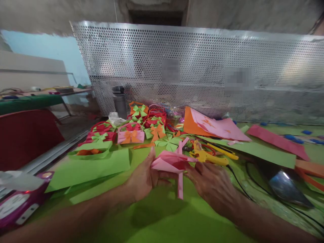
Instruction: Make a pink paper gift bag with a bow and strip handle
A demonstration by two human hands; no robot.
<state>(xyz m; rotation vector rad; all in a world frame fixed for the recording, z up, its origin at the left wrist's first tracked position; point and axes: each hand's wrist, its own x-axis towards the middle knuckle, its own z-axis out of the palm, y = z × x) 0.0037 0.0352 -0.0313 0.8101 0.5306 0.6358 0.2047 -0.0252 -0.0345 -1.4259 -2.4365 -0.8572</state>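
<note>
One folded pink paper (168, 162) is held between the left hand (143, 179) and right hand (214, 182). One yellow glue gun (204, 155) is seen beyond the right; beyond the left, one bottle (119, 105) and uncountably crowded paper bags (140, 136).

A table with a green top (164, 226) carries a crowded spread. Toward the back left, small paper bags (131, 136) with bows stand close together, and a grey bottle (119, 104) rises behind them. A green sheet (101, 167) lies at the left, near a purple device (19, 207) by the edge. Right of the middle sits a yellow glue gun (207, 157); farther right lie a long green strip (265, 153), a dark pink sheet (278, 139) and a dark, shiny phone (286, 187), with a black cable (240, 185) running nearby.
</note>
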